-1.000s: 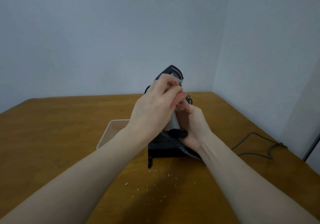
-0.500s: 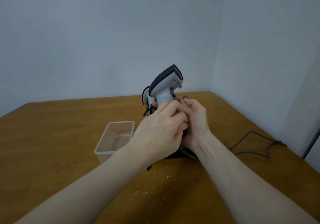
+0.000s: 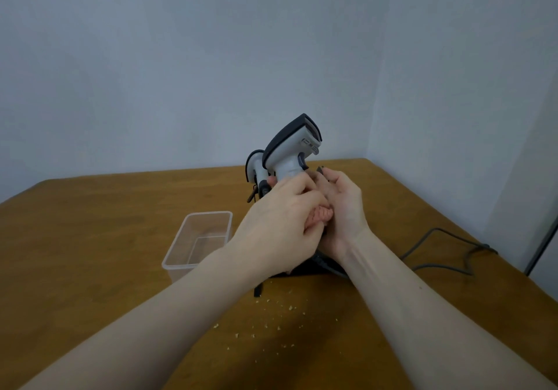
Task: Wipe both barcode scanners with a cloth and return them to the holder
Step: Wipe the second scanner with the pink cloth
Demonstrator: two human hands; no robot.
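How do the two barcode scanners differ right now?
The near scanner is raised, with both hands around its handle: the left hand presses a pink cloth there and the right hand steadies it. The far scanner sits lower behind, untouched and mostly hidden. The near scanner's whole head shows; the far scanner shows only a slice. Both look light grey with dark trim.

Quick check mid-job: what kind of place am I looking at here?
Probably a bare indoor test or work corner, not a shop: plain pale walls meet behind a brown wooden table holding only a clear plastic tub, a grey-and-black handheld barcode scanner and a trailing grey cable.
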